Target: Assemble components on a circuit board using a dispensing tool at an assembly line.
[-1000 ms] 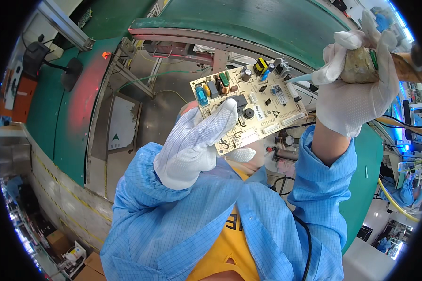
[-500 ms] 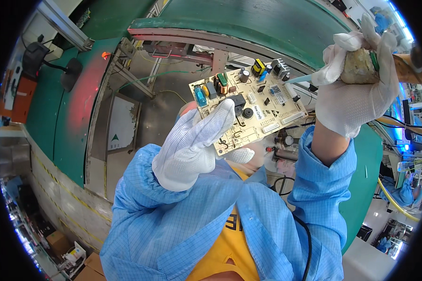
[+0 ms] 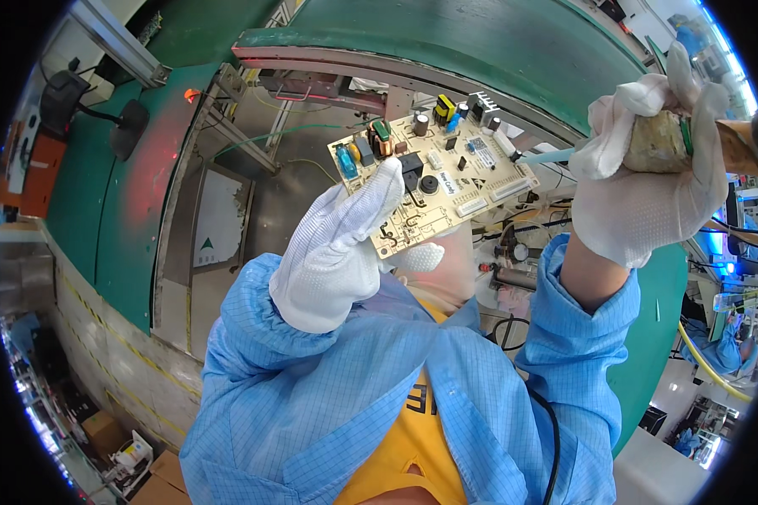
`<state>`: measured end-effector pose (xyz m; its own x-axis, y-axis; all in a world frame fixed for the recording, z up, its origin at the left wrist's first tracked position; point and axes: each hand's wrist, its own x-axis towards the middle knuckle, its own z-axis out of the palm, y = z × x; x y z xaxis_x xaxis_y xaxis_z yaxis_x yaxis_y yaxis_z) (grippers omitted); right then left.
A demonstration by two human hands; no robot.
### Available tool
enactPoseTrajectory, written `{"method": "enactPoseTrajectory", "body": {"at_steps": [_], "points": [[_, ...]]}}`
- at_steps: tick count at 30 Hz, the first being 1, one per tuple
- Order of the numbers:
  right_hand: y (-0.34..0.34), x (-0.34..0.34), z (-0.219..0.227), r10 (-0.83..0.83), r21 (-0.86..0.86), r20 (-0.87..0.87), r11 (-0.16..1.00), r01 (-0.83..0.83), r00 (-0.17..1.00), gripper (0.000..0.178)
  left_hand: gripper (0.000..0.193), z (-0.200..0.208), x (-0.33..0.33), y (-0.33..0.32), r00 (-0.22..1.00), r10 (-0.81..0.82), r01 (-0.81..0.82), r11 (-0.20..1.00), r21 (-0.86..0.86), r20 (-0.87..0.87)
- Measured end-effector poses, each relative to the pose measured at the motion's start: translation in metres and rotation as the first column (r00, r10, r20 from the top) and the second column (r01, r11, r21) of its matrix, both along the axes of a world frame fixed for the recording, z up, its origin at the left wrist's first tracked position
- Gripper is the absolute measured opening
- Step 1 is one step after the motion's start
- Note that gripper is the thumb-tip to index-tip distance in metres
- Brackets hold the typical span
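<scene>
My left hand (image 3: 337, 248) wears a white glove and is closed on the left edge of a cream circuit board (image 3: 434, 219), thumb below and fingers on top. The board is tilted and held in the air in front of me. Black, blue and yellow parts and a white label stand on its upper face. Up to the right, my gloved right hand (image 3: 648, 168) is wrapped round a tape-wrapped tool (image 3: 655, 145). The tool's thin pale-blue tip (image 3: 549, 156) points left to the board's right end, beside a white connector; whether it touches cannot be made out.
A green worktop (image 3: 446, 50) with a metal edge runs across the far side. Another green bench (image 3: 84, 219) stands at the left, with a black stand (image 3: 128, 130) on it. A green surface (image 3: 657, 320) and a yellow hose (image 3: 709, 367) lie at the right.
The circuit board and my left hand have shifted a little left and up. My right hand with the tool has moved slightly right and down. Both grips stay the same.
</scene>
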<state>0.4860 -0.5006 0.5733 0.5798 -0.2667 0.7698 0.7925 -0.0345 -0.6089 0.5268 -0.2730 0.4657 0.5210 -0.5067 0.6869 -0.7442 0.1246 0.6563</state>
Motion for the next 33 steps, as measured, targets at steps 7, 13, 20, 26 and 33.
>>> {"method": "enactPoseTrajectory", "body": {"at_steps": [7, 13, 20, 26, 33], "points": [[-0.019, 0.009, -0.01, 0.044, -0.014, 0.015, 0.999, -0.044, 0.999, 0.035, 0.077, -0.001, -0.001, 0.003, 1.0, 0.002, -0.002, 1.0, 0.0, -0.001], [-0.009, -0.001, -0.004, 0.018, 0.085, -0.056, 0.996, -0.014, 0.998, 0.033, 0.076, -0.002, 0.0, 0.005, 1.0, -0.001, 0.001, 1.0, 0.002, 0.001], [0.0, -0.004, -0.002, -0.001, 0.153, -0.089, 0.988, 0.015, 0.996, 0.033, 0.075, -0.004, -0.001, 0.008, 1.0, 0.001, -0.001, 1.0, 0.006, 0.004], [-0.001, -0.005, -0.002, -0.032, 0.157, -0.049, 0.987, 0.04, 0.998, 0.036, 0.074, -0.004, 0.002, 0.006, 1.0, -0.006, 0.006, 1.0, 0.009, 0.009], [0.003, 0.0, -0.005, -0.143, 0.144, -0.031, 0.979, 0.146, 0.989, 0.041, 0.072, -0.006, 0.002, 0.005, 1.0, -0.003, 0.003, 1.0, 0.014, 0.017]]}}
